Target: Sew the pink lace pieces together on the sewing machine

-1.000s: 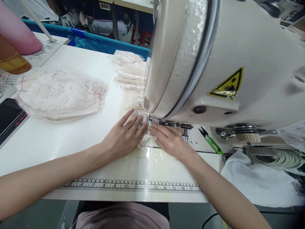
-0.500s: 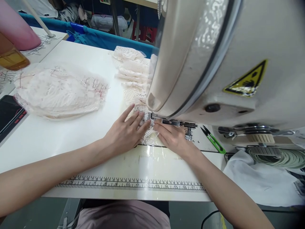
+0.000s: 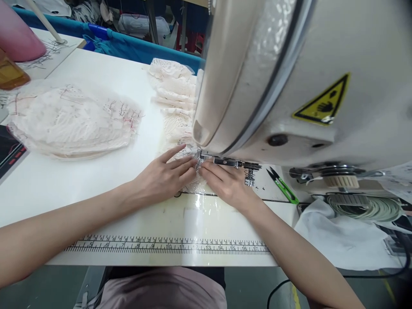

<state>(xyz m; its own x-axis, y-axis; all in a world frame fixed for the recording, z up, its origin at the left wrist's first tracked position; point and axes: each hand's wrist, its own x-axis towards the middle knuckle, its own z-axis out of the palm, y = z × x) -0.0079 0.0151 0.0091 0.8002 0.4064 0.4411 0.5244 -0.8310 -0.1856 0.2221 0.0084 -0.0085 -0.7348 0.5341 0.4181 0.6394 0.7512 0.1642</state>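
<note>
Fingers spread and flat, my left hand [image 3: 164, 177] presses on cream lace fabric [image 3: 193, 185] just left of the presser foot [image 3: 200, 153]. My right hand [image 3: 227, 182] is at the right side of the foot, its fingers together and closed on the edge of the lace. The metal attachment beside the foot partly covers these fingers, so the fingertips are hard to see. Behind the hands, the gathered lace strip [image 3: 174, 92] runs back in folds along the table. The sewing machine head [image 3: 251, 77] hides part of it.
A stack of cream lace pieces [image 3: 74, 122] with red thread ends lies on the left. Green thread snips [image 3: 283, 186] rest right of the needle area. A printed ruler [image 3: 170, 246] follows the front edge. White cloth [image 3: 341, 236] and a phone-like black object [image 3: 9, 150] flank the work area.
The camera view has shifted slightly, moving the scene left. Both hands stay on the lace beside the presser foot; my left fingers lie closer to my right fingers.
</note>
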